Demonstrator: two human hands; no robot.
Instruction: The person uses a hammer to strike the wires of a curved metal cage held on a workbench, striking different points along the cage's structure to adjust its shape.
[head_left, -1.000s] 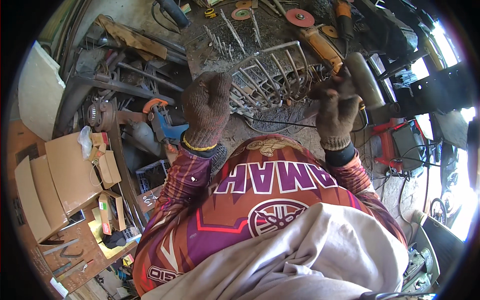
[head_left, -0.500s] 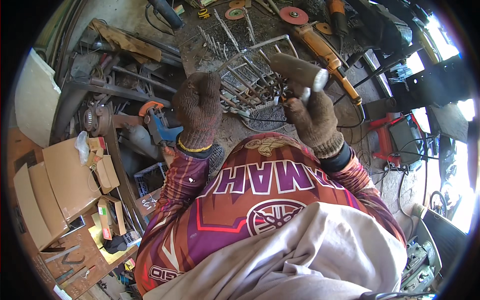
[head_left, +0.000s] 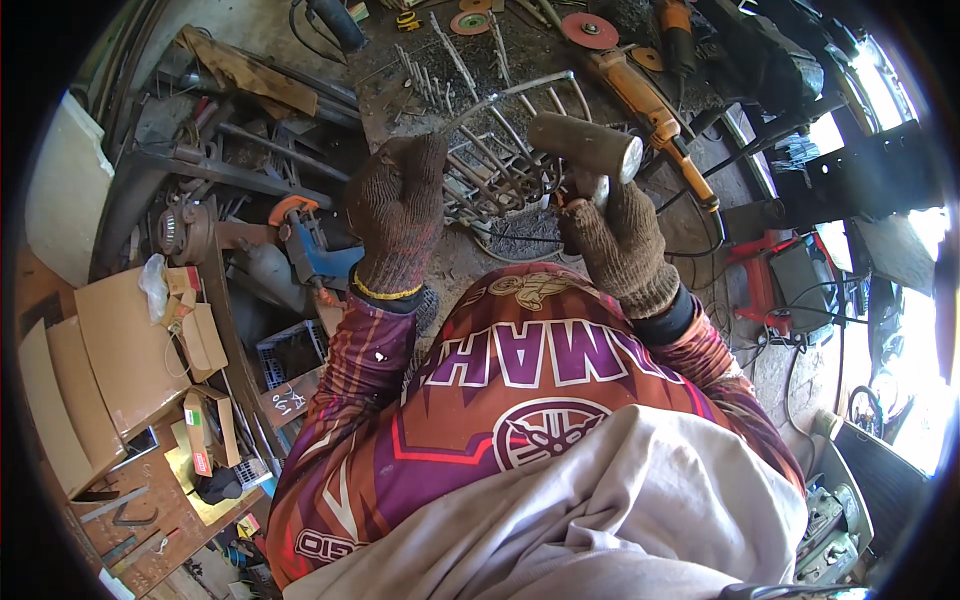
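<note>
Frame (head_left: 492, 172) of bent metal rods lies at twelve o'clock. Many bars already form an open cage; whether every joint is fixed, and what remains undone, cannot be told. The right hand (head_left: 622, 245), at one o'clock, grips a hammer (head_left: 580, 142), its head over the frame's three o'clock side. The left hand (head_left: 398, 215), at half past ten, is curled beside the frame's nine o'clock end; I cannot tell whether it grips a rod.

At six o'clock, the shirt (head_left: 520, 395) bears large purple lettering edged in white, plus a round emblem. At eight o'clock, a carton (head_left: 198, 435) shows a red-and-green label, and a board (head_left: 292, 398) pale handwritten marks.
</note>
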